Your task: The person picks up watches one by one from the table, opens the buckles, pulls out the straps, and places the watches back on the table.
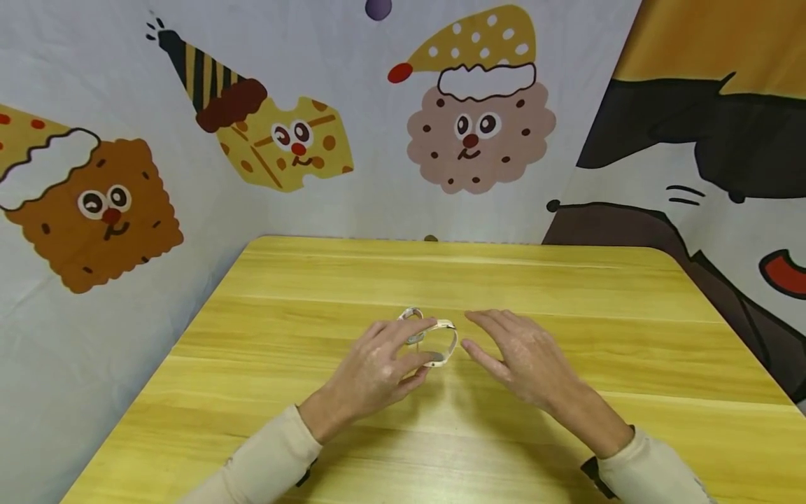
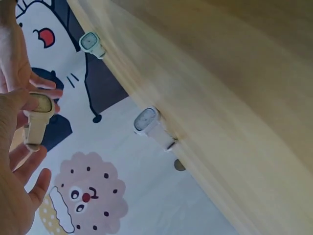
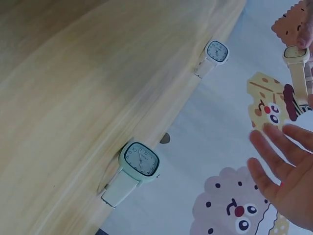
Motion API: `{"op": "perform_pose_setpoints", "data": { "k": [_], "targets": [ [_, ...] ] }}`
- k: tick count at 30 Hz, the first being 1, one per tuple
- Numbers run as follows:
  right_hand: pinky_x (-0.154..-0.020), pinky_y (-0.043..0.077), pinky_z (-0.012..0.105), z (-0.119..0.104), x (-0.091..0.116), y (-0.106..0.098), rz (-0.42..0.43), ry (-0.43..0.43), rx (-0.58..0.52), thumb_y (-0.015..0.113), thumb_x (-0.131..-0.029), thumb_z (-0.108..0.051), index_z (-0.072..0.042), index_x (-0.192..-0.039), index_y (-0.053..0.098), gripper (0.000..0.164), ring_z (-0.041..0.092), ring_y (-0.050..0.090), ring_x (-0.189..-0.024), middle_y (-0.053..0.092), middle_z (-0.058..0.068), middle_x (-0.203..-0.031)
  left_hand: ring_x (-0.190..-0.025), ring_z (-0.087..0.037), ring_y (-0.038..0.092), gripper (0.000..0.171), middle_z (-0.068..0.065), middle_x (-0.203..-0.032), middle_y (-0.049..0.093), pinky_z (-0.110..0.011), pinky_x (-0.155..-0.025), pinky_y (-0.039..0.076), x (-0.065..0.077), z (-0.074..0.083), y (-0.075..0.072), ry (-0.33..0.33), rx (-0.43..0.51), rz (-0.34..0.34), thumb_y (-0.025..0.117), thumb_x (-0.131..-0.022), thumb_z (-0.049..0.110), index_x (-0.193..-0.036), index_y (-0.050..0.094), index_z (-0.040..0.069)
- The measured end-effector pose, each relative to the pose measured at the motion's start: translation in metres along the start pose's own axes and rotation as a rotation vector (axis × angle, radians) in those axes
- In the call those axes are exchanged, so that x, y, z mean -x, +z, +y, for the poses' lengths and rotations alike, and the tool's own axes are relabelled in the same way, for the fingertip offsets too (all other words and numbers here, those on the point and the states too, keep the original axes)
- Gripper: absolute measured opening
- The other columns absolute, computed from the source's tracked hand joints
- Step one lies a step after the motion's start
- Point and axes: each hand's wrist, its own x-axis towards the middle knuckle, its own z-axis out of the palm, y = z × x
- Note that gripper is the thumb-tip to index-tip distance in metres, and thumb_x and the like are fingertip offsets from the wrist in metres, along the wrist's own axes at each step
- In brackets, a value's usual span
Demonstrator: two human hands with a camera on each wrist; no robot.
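left hand point(image 2: 13, 186) partly covers the watch point(image 2: 37, 128) it pinches.

Wood-grained yellow table point(image 1: 535, 280), its far corners rounded, stood close against a pale printed backdrop point(image 1: 371, 196) that also ran down its left side. Backdrop figures, left to right: brown square cracker point(image 1: 135, 241) with red nose and spotted hat, part cut off at the frame edge; yellow cheese wedge point(image 1: 255, 147) under a striped party hat point(image 1: 208, 73); pink scalloped biscuit point(image 1: 481, 157) in a white-dotted mustard cap point(image 1: 469, 49). Further right, large dark-and-white cartoon point(image 1: 749, 157) with red mouth, only partly in view; purple dot point(image 1: 378, 8) at the top edge.
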Motion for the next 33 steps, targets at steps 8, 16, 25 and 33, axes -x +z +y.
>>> {"op": "perform_pose_setpoints", "data": {
  "k": [8, 16, 25, 33],
  "targets": [
    [-0.083, 0.058, 0.046, -0.001, -0.003, 0.005, 0.072, -0.091, -0.068, 0.057, -0.105, -0.039, -0.004, -0.127, 0.068, 0.043, 0.027, 0.067, -0.104, 0.068, 0.006, -0.122, -0.111, -0.025, 0.064, 0.022, -0.012, -0.137, 0.060, -0.032, -0.081, 0.057, -0.004, 0.006, 0.004, 0.055, -0.028, 0.002, 0.088, -0.079, 0.023, -0.099, 0.082, 0.018],
    [-0.070, 0.058, 0.028, -0.007, 0.000, 0.003, -0.045, 0.045, -0.368, 0.069, -0.099, -0.014, -0.009, -0.122, 0.071, 0.024, 0.011, 0.066, -0.089, 0.069, -0.007, -0.110, -0.114, -0.025, 0.064, 0.020, -0.016, -0.137, 0.059, -0.034, -0.094, 0.054, -0.003, 0.010, 0.009, 0.073, 0.025, -0.008, 0.086, -0.083, 0.020, -0.101, 0.081, 0.014],
    [-0.072, 0.058, 0.030, -0.011, -0.003, 0.000, -0.072, 0.195, -0.629, 0.067, -0.100, -0.010, -0.011, -0.116, 0.074, 0.017, 0.011, 0.066, -0.085, 0.070, -0.008, -0.102, -0.115, -0.025, 0.062, 0.022, -0.016, -0.137, 0.057, -0.033, -0.096, 0.053, -0.005, 0.010, 0.008, 0.069, 0.065, -0.008, 0.086, -0.082, 0.016, -0.103, 0.080, 0.012],
    [-0.078, 0.059, 0.032, -0.012, -0.002, -0.002, -0.075, 0.204, -0.661, 0.069, -0.099, -0.012, -0.015, -0.113, 0.074, 0.015, 0.012, 0.067, -0.089, 0.070, -0.010, -0.102, -0.116, -0.026, 0.061, 0.030, -0.018, -0.137, 0.056, -0.031, -0.102, 0.048, -0.005, 0.010, 0.008, 0.062, 0.125, -0.019, 0.089, -0.082, 0.025, -0.106, 0.077, 0.011]
  ]
}}
